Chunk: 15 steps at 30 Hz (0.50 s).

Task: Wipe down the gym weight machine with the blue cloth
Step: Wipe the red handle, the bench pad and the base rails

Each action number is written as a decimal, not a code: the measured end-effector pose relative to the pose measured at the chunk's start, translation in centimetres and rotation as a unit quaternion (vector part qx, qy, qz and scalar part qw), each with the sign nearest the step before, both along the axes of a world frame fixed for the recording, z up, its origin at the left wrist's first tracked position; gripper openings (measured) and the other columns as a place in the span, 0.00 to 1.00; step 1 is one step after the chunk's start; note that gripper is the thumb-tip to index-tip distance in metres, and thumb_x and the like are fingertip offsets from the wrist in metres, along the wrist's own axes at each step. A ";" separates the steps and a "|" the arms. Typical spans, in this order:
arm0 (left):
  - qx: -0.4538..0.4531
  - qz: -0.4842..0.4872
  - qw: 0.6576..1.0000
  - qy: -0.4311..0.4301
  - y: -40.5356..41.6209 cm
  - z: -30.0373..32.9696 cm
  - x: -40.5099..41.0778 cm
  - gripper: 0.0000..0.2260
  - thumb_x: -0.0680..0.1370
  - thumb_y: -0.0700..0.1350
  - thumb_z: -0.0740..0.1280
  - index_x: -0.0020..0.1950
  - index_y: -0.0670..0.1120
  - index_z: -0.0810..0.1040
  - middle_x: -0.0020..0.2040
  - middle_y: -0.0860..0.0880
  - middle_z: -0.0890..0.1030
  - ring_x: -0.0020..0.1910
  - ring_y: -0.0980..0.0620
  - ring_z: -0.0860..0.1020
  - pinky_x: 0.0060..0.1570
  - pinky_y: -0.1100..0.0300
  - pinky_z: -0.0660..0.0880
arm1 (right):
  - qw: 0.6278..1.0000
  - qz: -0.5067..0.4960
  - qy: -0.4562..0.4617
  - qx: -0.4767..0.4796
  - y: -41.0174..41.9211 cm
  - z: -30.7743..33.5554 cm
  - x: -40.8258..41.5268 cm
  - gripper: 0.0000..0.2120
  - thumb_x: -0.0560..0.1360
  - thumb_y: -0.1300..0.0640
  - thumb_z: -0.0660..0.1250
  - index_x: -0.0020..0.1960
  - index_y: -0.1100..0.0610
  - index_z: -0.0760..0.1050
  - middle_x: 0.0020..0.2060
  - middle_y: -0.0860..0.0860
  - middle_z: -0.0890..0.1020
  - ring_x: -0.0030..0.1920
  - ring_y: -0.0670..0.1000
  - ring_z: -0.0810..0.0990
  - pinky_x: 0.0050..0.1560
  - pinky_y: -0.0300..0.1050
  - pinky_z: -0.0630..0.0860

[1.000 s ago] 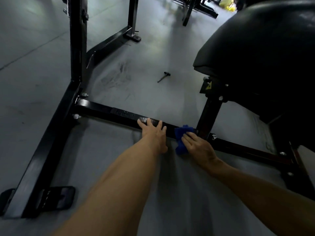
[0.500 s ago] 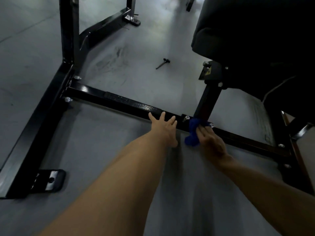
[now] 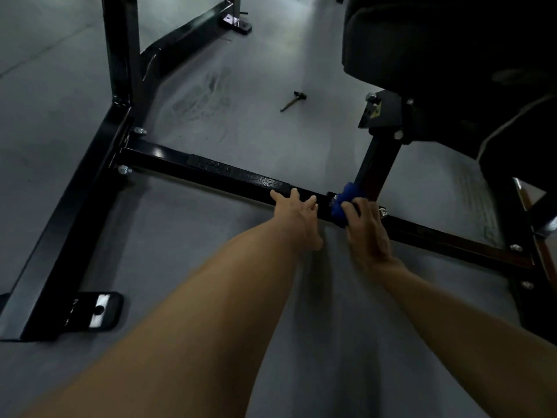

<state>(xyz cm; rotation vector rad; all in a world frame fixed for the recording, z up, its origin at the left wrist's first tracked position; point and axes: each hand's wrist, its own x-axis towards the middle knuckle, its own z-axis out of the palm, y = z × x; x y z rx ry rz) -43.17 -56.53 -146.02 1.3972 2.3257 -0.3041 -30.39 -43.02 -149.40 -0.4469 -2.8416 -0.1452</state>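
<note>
The machine's black steel frame [image 3: 72, 224] takes up most of what I can see: a long rail on the floor running from 7 o'clock up to an upright at 11, and a crossbar [image 3: 211, 173] that cuts across the middle toward 3 o'clock. A padded seat [image 3: 437, 40] bulks dark at 1 o'clock, carried on a post [image 3: 376, 164] that meets the crossbar.

The floor [image 3: 90, 70] is grey and smooth, scuffed with dark marks near 12 o'clock, and the light is dim. More frame shows at the top edge, so this looks like a gym floor with other kit about.

The person's two bare arms reach in from 6 o'clock. The left hand [image 3: 297, 215] lies flat with fingers spread on the crossbar, bracing and holding nothing. The right hand [image 3: 366, 227] grips the cloth [image 3: 343, 203], bunched and pressed against the joint where post and crossbar meet, just right of centre.

As for progress, I'd judge the wiping is under way at that joint. The frame is glossy all over, so I can't tell which parts are already done; the seat, the upright and the right stretch of crossbar may yet need the cloth.

A loose pin [image 3: 294, 101] lies on the floor at 12 o'clock, well apart from the hands.
</note>
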 end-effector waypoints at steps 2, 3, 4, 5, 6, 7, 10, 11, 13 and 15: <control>-0.007 -0.004 1.000 0.007 0.1 0.2 0.0 0.42 0.78 0.65 0.59 0.84 0.47 0.46 0.84 0.50 0.45 0.81 0.36 0.44 0.70 0.24 0.52 | 0.999 0.042 -0.004 -0.007 0.7 -0.3 1.0 0.25 0.70 0.68 0.74 0.64 0.61 0.68 0.58 0.59 0.69 0.52 0.64 0.76 0.38 0.54 0.80; -0.011 -0.005 1.000 0.007 0.2 0.3 0.1 0.42 0.78 0.65 0.59 0.84 0.47 0.46 0.84 0.50 0.45 0.81 0.36 0.45 0.70 0.23 0.52 | 0.998 0.065 -0.001 0.011 1.4 0.2 1.1 0.26 0.70 0.68 0.75 0.63 0.61 0.67 0.57 0.59 0.68 0.51 0.64 0.77 0.36 0.54 0.81; -0.015 -0.006 1.000 0.010 0.3 0.4 0.1 0.41 0.78 0.65 0.59 0.84 0.47 0.46 0.84 0.50 0.45 0.81 0.36 0.45 0.70 0.23 0.51 | 0.995 0.084 -0.020 0.042 2.1 1.1 1.3 0.26 0.68 0.68 0.76 0.62 0.61 0.69 0.57 0.60 0.69 0.50 0.65 0.77 0.35 0.54 0.81; -0.019 -0.005 1.000 0.012 0.4 0.5 0.2 0.41 0.79 0.65 0.59 0.84 0.47 0.47 0.84 0.50 0.45 0.81 0.36 0.45 0.71 0.23 0.51 | 0.992 0.092 -0.043 0.074 3.1 1.6 1.9 0.26 0.66 0.69 0.76 0.60 0.62 0.71 0.56 0.61 0.72 0.50 0.66 0.77 0.34 0.54 0.81; -0.020 -0.001 1.000 0.012 0.5 0.6 0.3 0.41 0.79 0.64 0.59 0.84 0.46 0.47 0.84 0.50 0.45 0.81 0.36 0.45 0.71 0.23 0.51 | 0.991 0.084 -0.074 0.079 3.8 2.0 3.0 0.24 0.64 0.69 0.76 0.58 0.63 0.75 0.55 0.63 0.74 0.49 0.67 0.77 0.33 0.54 0.80; -0.019 0.003 1.000 0.011 0.6 0.8 0.5 0.41 0.79 0.64 0.59 0.84 0.46 0.47 0.84 0.49 0.45 0.81 0.35 0.46 0.71 0.24 0.50 | 0.990 0.066 -0.096 0.085 4.9 1.5 4.7 0.22 0.62 0.69 0.77 0.55 0.63 0.77 0.52 0.63 0.76 0.48 0.67 0.78 0.31 0.53 0.79; -0.010 0.011 1.000 0.021 0.7 0.6 1.3 0.41 0.78 0.63 0.60 0.83 0.45 0.48 0.84 0.48 0.46 0.81 0.37 0.47 0.72 0.26 0.49 | 0.989 -0.032 -0.141 0.030 8.4 0.4 10.3 0.22 0.58 0.70 0.81 0.49 0.65 0.78 0.46 0.63 0.77 0.43 0.67 0.76 0.31 0.56 0.77; -0.007 0.010 1.000 0.026 0.7 0.6 1.6 0.41 0.79 0.63 0.60 0.83 0.44 0.48 0.84 0.47 0.46 0.81 0.38 0.47 0.73 0.27 0.49 | 0.989 -0.068 -0.135 0.004 9.6 0.1 12.0 0.22 0.58 0.70 0.81 0.48 0.66 0.77 0.45 0.64 0.77 0.43 0.67 0.75 0.35 0.57 0.76; -0.004 0.002 0.999 0.038 1.1 0.6 2.5 0.40 0.79 0.61 0.61 0.83 0.43 0.49 0.84 0.45 0.46 0.82 0.40 0.47 0.75 0.31 0.48 | 0.985 -0.136 -0.086 -0.059 11.3 0.3 13.8 0.19 0.62 0.71 0.80 0.50 0.68 0.76 0.45 0.66 0.77 0.44 0.67 0.74 0.42 0.58 0.74; 0.002 -0.008 0.999 0.045 1.7 0.8 3.7 0.38 0.79 0.59 0.62 0.83 0.43 0.53 0.83 0.44 0.47 0.82 0.42 0.47 0.77 0.34 0.47 | 0.976 -0.191 -0.010 -0.104 11.6 1.3 13.5 0.16 0.69 0.72 0.73 0.56 0.70 0.75 0.49 0.67 0.76 0.48 0.68 0.74 0.48 0.59 0.72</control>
